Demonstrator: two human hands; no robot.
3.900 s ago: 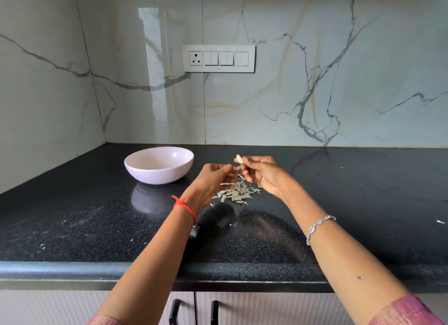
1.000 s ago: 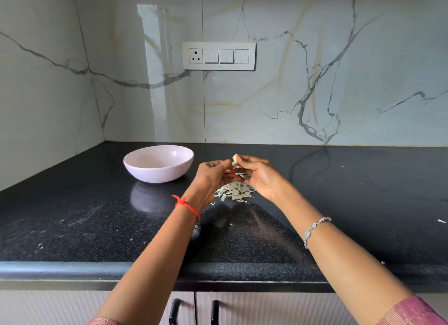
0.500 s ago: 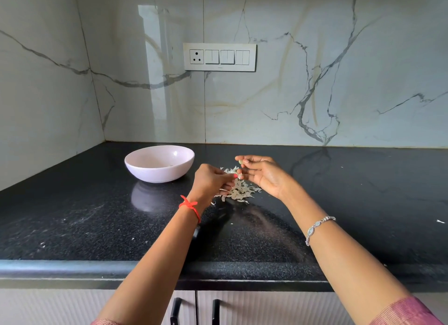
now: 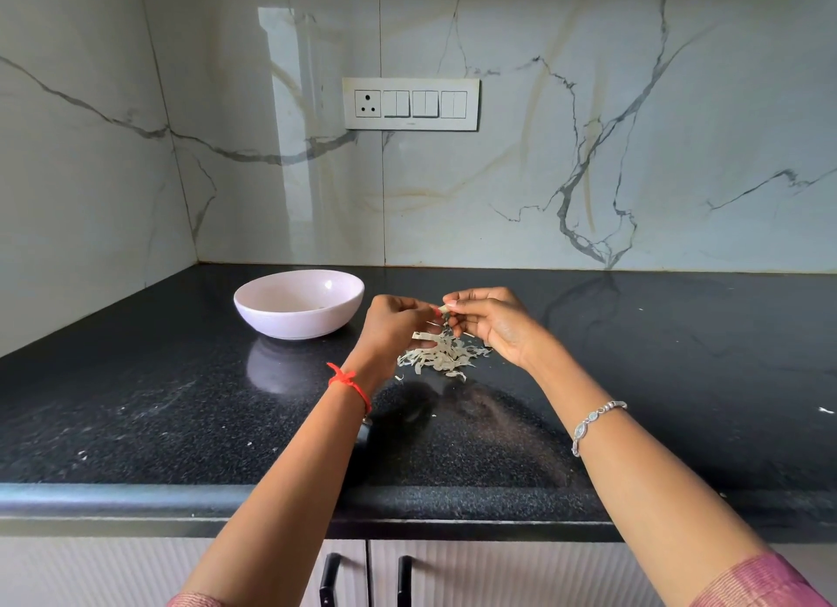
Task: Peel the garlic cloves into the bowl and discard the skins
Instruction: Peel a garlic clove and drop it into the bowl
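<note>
While our right hand [image 4: 493, 328] pinches the garlic clove [image 4: 444, 309] at its fingertips, we hold it above the skins [image 4: 446, 359], partly hidden by our left hand [image 4: 393, 328]; its curled fingers meet the clove, whether pinching we cannot tell. The bowl [image 4: 271, 321] stands leftward on the counter [image 4: 136, 402].

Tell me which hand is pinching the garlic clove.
The right hand, the one with the silver bracelet, pinches the clove at its fingertips; the left hand, with the red thread, is curled beside it.
</note>
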